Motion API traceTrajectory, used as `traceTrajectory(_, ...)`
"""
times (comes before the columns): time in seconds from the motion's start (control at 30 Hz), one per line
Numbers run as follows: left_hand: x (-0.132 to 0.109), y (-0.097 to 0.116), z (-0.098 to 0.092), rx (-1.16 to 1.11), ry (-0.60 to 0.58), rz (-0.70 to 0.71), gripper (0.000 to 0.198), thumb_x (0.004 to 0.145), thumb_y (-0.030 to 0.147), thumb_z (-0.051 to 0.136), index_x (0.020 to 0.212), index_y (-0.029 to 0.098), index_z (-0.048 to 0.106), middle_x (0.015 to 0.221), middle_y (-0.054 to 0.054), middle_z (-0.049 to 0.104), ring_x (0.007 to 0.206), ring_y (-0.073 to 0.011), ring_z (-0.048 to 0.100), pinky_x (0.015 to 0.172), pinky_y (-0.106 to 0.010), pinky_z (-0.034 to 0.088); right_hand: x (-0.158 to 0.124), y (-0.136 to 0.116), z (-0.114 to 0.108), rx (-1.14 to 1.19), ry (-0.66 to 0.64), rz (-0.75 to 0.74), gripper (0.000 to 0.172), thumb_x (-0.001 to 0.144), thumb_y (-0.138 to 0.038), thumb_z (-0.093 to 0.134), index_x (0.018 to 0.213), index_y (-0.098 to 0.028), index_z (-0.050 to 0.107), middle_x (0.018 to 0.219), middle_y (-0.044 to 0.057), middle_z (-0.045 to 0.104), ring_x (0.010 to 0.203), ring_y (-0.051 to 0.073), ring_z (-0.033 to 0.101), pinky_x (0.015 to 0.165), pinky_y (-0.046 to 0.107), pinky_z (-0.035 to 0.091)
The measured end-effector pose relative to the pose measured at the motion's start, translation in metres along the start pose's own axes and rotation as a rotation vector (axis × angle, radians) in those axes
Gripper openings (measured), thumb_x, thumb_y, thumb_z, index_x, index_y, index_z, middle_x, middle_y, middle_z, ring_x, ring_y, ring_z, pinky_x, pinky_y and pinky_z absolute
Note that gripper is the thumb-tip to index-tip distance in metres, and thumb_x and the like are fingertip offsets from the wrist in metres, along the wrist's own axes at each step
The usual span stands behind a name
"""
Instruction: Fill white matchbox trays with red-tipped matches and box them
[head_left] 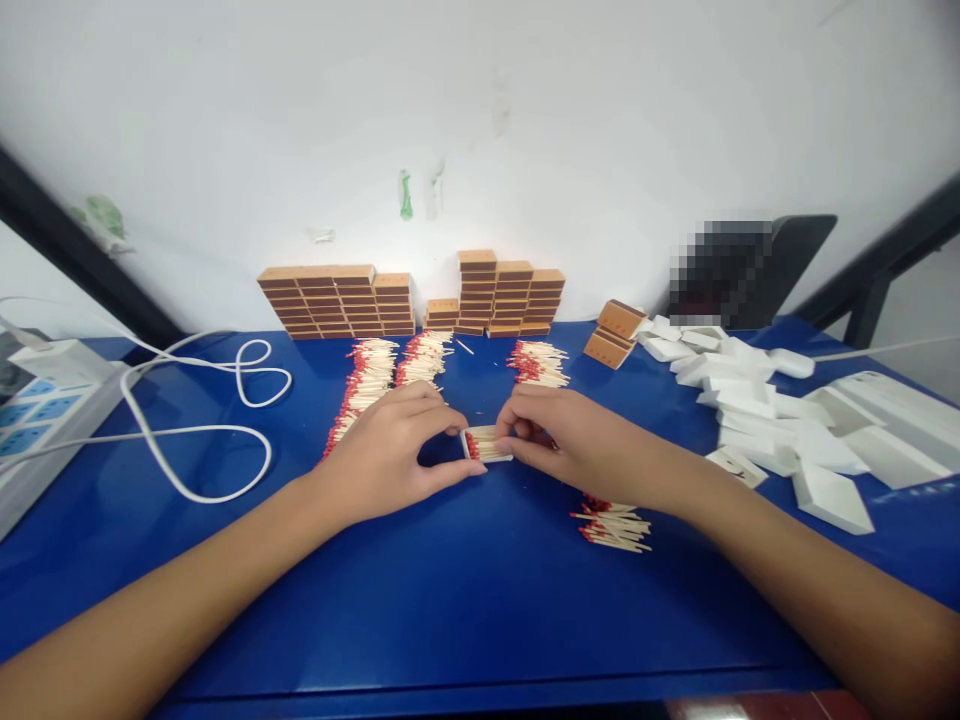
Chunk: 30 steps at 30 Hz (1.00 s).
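In the middle of the blue table lies a white matchbox tray [501, 457] holding red-tipped matches [484, 441]. My left hand [401, 445] grips the tray's left end between thumb and fingers. At the tray's right end, the fingers of my right hand [555, 435] are pinched over the matches; whether they hold any match is hidden. A long row of loose matches [367, 375] runs behind my left hand, with a second row [426, 355] beside it. More matches [540, 362] lie behind my right hand, and a small pile [615, 525] sits under my right forearm.
Stacked brown matchboxes [337, 300] and a second group of matchboxes [510, 295] line the wall. Two matchbox sleeves [611, 335] lean at right, near a heap of white trays [780, 410]. A white cable [202, 430] loops from a power strip [60, 420] at left.
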<state>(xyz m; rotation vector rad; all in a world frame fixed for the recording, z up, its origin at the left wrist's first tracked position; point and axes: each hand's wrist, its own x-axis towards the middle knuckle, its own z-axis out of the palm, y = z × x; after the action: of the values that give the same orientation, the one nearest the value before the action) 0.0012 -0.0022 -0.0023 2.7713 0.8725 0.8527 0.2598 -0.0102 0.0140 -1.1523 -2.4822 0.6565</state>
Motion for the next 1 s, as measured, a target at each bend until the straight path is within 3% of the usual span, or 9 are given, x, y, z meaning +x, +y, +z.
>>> traceTrajectory(0.2,0.0,0.0,0.0,-0.006,-0.006,-0.017,0.031,0.093,0.049,0.079,0.099,0.019,0.074,0.093,-0.006,0.075,0.094,-0.0247,0.07,0.086,-0.039,0.057,0.001,0.01,-0.017,-0.073,0.094,-0.007,0.022,0.104,-0.035,0.057,0.092,-0.022,0.07,0.086,0.005,0.07,0.075,0.018,0.059,0.068,0.032,0.042)
traceTrajectory(0.33,0.0,-0.001,0.001,-0.009,0.001,-0.018,0.032,0.093,0.049,0.08,0.1,0.019,0.074,0.093,-0.007,0.075,0.095,-0.0249,0.07,0.087,-0.04,0.057,-0.001,0.028,-0.035,-0.228,0.18,0.07,0.021,0.1,-0.033,0.058,0.089,-0.021,0.072,0.089,0.007,0.072,0.076,0.019,0.06,0.068,0.033,0.041)
traceTrajectory(0.53,0.0,-0.001,0.0,-0.011,-0.007,-0.025,0.031,0.093,0.049,0.079,0.099,0.019,0.074,0.092,-0.006,0.075,0.093,-0.0239,0.069,0.085,-0.039,0.057,0.001,0.04,-0.039,-0.215,0.037,0.054,0.019,0.097,-0.028,0.06,0.094,-0.021,0.077,0.088,0.007,0.074,0.081,0.021,0.063,0.072,0.034,0.044)
traceTrajectory(0.8,-0.001,0.0,0.001,-0.015,-0.009,-0.021,0.031,0.093,0.05,0.079,0.099,0.02,0.073,0.094,-0.006,0.076,0.096,-0.0247,0.069,0.087,-0.04,0.057,0.003,0.038,-0.033,-0.185,0.033,0.051,0.02,0.097,-0.029,0.062,0.098,-0.021,0.08,0.095,0.009,0.073,0.08,0.02,0.063,0.074,0.035,0.046)
traceTrajectory(1.0,-0.001,0.0,0.001,-0.008,-0.015,-0.015,0.032,0.093,0.05,0.079,0.101,0.02,0.074,0.092,-0.006,0.075,0.095,-0.0245,0.069,0.086,-0.04,0.057,0.005,0.038,-0.031,-0.201,0.034,0.038,0.021,0.096,-0.031,0.065,0.105,-0.021,0.081,0.088,0.007,0.072,0.076,0.02,0.061,0.072,0.034,0.044)
